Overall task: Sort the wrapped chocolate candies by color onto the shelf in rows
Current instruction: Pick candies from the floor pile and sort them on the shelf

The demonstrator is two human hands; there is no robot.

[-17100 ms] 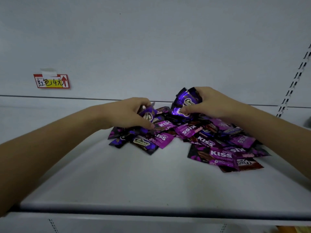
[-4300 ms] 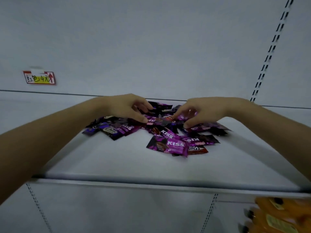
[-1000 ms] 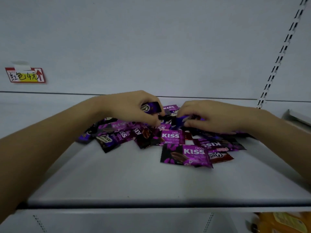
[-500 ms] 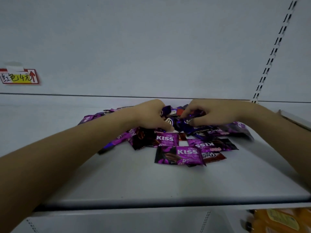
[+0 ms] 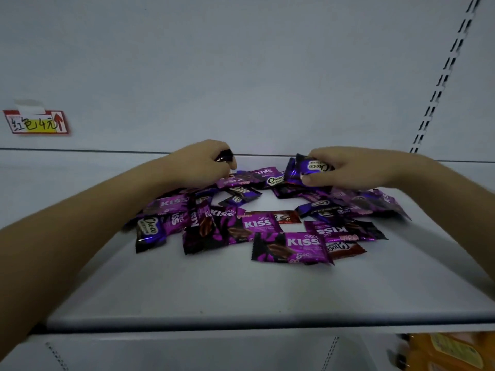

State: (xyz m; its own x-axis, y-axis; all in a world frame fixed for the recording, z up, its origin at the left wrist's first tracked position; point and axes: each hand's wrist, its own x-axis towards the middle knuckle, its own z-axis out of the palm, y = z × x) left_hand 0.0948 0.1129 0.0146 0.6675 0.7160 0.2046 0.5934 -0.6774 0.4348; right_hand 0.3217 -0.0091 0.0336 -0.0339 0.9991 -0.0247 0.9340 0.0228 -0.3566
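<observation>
A red-and-yellow handwritten price tag (image 5: 36, 122) is taped to the pale back panel (image 5: 241, 70), a slotted upright (image 5: 444, 76) runs at right, and orange packets (image 5: 450, 352) sit bottom right.

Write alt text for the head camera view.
The left hand and right hand each grip candies at the back of a loose, mostly purple pile on a white shelf. A red tag is on the wall.

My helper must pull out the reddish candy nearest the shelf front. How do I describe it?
On the white shelf, find the purple KISS packet lying nearest the front edge. A red-brown Choco wrapper pokes out from under its right end. Its neighbours are purple, and the other red wrapper sits farther back.
</observation>
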